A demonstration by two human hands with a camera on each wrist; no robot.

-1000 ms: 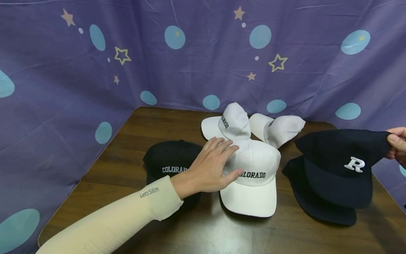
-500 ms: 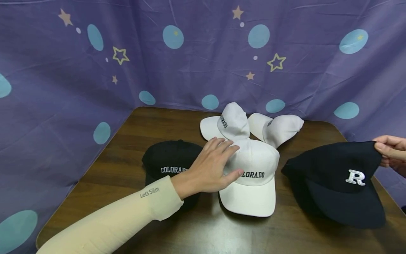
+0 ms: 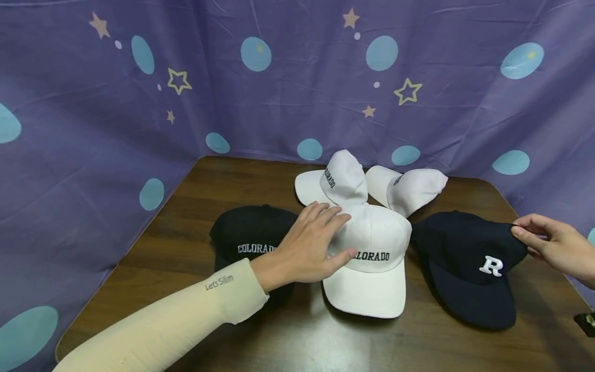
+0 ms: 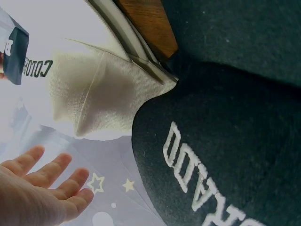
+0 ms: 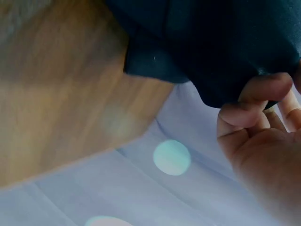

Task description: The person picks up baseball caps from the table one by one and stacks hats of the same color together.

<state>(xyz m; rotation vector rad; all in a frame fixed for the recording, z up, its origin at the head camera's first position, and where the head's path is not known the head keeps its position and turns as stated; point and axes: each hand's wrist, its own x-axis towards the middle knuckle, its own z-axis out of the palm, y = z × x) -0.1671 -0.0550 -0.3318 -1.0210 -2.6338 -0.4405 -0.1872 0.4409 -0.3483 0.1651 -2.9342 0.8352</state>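
My right hand (image 3: pixel 558 248) pinches the back edge of a navy cap (image 3: pixel 462 248) with a white R, at the right of the table. In the right wrist view, thumb and fingers meet on the dark cloth. A second dark cap that lay under it is now mostly hidden. My left hand (image 3: pixel 307 245), fingers spread and holding nothing, is between a black COLORADO cap (image 3: pixel 248 227) and a white COLORADO cap (image 3: pixel 369 289). It overlaps both in the head view; whether it touches the white one I cannot tell. The black cap (image 4: pixel 221 141) fills much of the left wrist view.
Two more white caps, one with its brim to the left (image 3: pixel 346 181) and one tipped on its side (image 3: pixel 413 188), lie at the back of the wooden table (image 3: pixel 223 181). A purple patterned curtain (image 3: pixel 279 108) hangs behind. A small dark object (image 3: pixel 585 323) shows at the right edge.
My right hand has come down and left with the navy cap, which now sits over the other dark cap. The left hand has stayed where it was.
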